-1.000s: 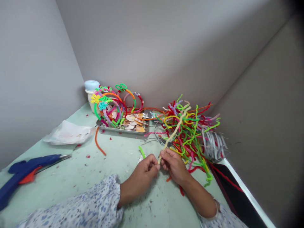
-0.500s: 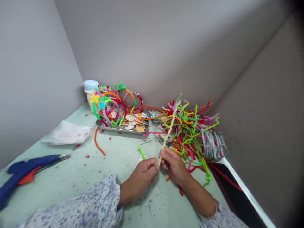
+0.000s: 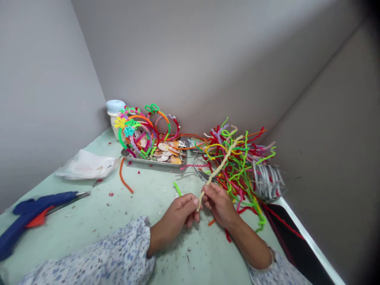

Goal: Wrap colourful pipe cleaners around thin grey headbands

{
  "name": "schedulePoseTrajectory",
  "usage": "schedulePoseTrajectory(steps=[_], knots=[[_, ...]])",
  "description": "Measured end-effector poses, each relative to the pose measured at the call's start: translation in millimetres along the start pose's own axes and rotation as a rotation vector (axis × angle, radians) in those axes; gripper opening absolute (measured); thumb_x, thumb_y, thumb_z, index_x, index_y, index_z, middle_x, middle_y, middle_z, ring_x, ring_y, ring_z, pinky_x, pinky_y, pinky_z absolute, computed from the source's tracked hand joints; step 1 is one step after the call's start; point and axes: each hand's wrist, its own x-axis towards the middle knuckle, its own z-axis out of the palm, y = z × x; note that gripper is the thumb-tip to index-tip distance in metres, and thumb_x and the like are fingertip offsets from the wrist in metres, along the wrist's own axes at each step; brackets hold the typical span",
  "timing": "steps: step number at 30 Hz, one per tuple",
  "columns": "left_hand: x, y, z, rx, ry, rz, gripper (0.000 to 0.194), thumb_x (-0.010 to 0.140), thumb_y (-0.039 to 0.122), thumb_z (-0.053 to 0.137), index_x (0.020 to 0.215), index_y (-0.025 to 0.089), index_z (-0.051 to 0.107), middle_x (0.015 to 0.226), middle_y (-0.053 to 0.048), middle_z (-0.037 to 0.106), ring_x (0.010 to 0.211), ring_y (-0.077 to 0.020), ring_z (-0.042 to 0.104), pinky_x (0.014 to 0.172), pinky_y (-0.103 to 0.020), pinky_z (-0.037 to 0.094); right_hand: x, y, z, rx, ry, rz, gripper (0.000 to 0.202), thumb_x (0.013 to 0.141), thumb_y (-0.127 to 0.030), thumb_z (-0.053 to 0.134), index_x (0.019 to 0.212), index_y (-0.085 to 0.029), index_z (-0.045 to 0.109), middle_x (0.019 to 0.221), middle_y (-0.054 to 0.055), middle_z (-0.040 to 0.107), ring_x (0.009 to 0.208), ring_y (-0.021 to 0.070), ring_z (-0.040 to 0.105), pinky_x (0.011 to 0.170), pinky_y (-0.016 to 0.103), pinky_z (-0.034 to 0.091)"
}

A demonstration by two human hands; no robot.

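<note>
A pale yellow pipe cleaner (image 3: 223,162) slants up to the right from between my hands. My left hand (image 3: 181,211) pinches it close to its lower end. Just above, the fingers of my right hand (image 3: 219,202) are closed on the same stem. Its far end reaches over a tangled heap of coloured pipe cleaners (image 3: 237,174) in red, green, yellow and pink. A short bright green piece (image 3: 177,189) lies behind my left hand, partly hidden by it.
A metal tray (image 3: 154,161) holds shells, with decorated pipe-cleaner headbands (image 3: 139,130) leaning on it. Behind stands a white jar with a blue lid (image 3: 115,106). A plastic bag (image 3: 89,165), a blue glue gun (image 3: 44,206) and an orange pipe cleaner (image 3: 124,178) lie left.
The pale yellow pipe cleaner has tipped to the right, its upper end swinging lower over the heap. Its lower tip now shows a slight bend between my hands.
</note>
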Motion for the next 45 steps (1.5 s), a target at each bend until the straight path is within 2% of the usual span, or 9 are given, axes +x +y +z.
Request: schedulePoseTrajectory(steps=[4, 12, 16, 21, 24, 28, 37, 41, 45], knots=[[2.7, -5.1, 0.5, -0.003, -0.008, -0.026, 0.024, 0.083, 0.039, 0.054, 0.080, 0.015, 0.052, 0.061, 0.002, 0.055, 0.043, -0.0054, 0.038, 0.043, -0.019, 0.028, -0.2, 0.8, -0.7, -0.034, -0.001, -0.007, 0.025, 0.080, -0.039, 0.066, 0.072, -0.016, 0.059, 0.055, -0.005, 0.053, 0.043, 0.0044, 0.043, 0.042, 0.017, 0.029], [1.0, -9.6, 0.7, 0.157, 0.050, 0.074, 0.015, 0.086, 0.028, 0.051, 0.077, 0.017, 0.048, 0.061, 0.004, 0.052, 0.054, -0.0073, 0.041, 0.053, -0.019, 0.031, 1.1, 0.0, -1.0, -0.016, 0.052, 0.001, 0.027, 0.076, -0.041, 0.068, 0.071, -0.016, 0.060, 0.053, -0.005, 0.052, 0.042, 0.0039, 0.040, 0.041, 0.017, 0.028], [-1.4, -9.3, 2.2, 0.080, 0.040, 0.050, 0.016, 0.087, 0.031, 0.051, 0.081, 0.017, 0.050, 0.062, 0.003, 0.053, 0.051, -0.0067, 0.039, 0.050, -0.018, 0.030, 0.2, -0.8, -2.9, -0.066, 0.015, -0.003, 0.026, 0.078, -0.041, 0.067, 0.073, -0.016, 0.060, 0.054, -0.004, 0.052, 0.043, 0.0049, 0.042, 0.042, 0.018, 0.029], [1.2, -3.6, 3.3, -0.054, 0.037, 0.035, 0.029, 0.088, 0.041, 0.047, 0.082, 0.014, 0.055, 0.068, 0.001, 0.056, 0.047, -0.0057, 0.040, 0.047, -0.019, 0.032, -3.0, -0.7, -2.1, -0.172, -0.034, -0.031, 0.027, 0.079, -0.043, 0.065, 0.073, -0.017, 0.061, 0.057, -0.003, 0.054, 0.048, 0.0074, 0.044, 0.046, 0.021, 0.034], [3.4, -0.7, 3.4, -0.052, 0.088, -0.008, 0.028, 0.083, 0.042, 0.055, 0.080, 0.014, 0.055, 0.063, 0.002, 0.054, 0.046, -0.0055, 0.038, 0.046, -0.019, 0.031, -3.1, 0.6, -1.6, -0.224, -0.020, -0.049, 0.027, 0.078, -0.043, 0.065, 0.072, -0.017, 0.062, 0.053, -0.004, 0.050, 0.047, 0.0078, 0.042, 0.047, 0.021, 0.033], [4.0, -1.9, 3.3, -0.011, 0.102, -0.048, 0.024, 0.081, 0.038, 0.056, 0.080, 0.015, 0.054, 0.059, 0.004, 0.053, 0.044, -0.0055, 0.036, 0.045, -0.019, 0.029, -0.7, 0.7, -3.1, -0.154, 0.066, -0.082, 0.025, 0.078, -0.042, 0.066, 0.074, -0.017, 0.062, 0.055, -0.005, 0.049, 0.047, 0.0071, 0.041, 0.047, 0.021, 0.032], [2.4, -7.7, 2.2, 0.088, 0.074, 0.023, 0.018, 0.084, 0.033, 0.053, 0.079, 0.016, 0.051, 0.058, 0.004, 0.053, 0.048, -0.0066, 0.038, 0.048, -0.018, 0.029, -0.5, -6.4, -0.2, -0.003, 0.090, -0.009, 0.027, 0.074, -0.039, 0.070, 0.066, -0.016, 0.058, 0.053, -0.005, 0.049, 0.044, 0.0050, 0.039, 0.043, 0.019, 0.028], [1.2, -7.6, 3.6, 0.015, 0.039, 0.016, 0.025, 0.086, 0.040, 0.051, 0.081, 0.016, 0.053, 0.058, 0.004, 0.051, 0.047, -0.0065, 0.037, 0.047, -0.019, 0.029, -2.2, -4.2, -2.6, -0.080, 0.060, -0.038, 0.027, 0.075, -0.042, 0.069, 0.069, -0.017, 0.059, 0.053, -0.005, 0.049, 0.045, 0.0069, 0.041, 0.044, 0.021, 0.030], [1.9, -5.3, 4.0, -0.033, 0.064, 0.009, 0.030, 0.085, 0.045, 0.051, 0.080, 0.015, 0.054, 0.056, 0.005, 0.047, 0.044, -0.0057, 0.036, 0.045, -0.019, 0.027, -4.3, -1.1, -3.6, -0.212, 0.021, -0.086, 0.026, 0.078, -0.042, 0.066, 0.068, -0.018, 0.060, 0.053, -0.004, 0.050, 0.049, 0.0089, 0.042, 0.049, 0.023, 0.034]])
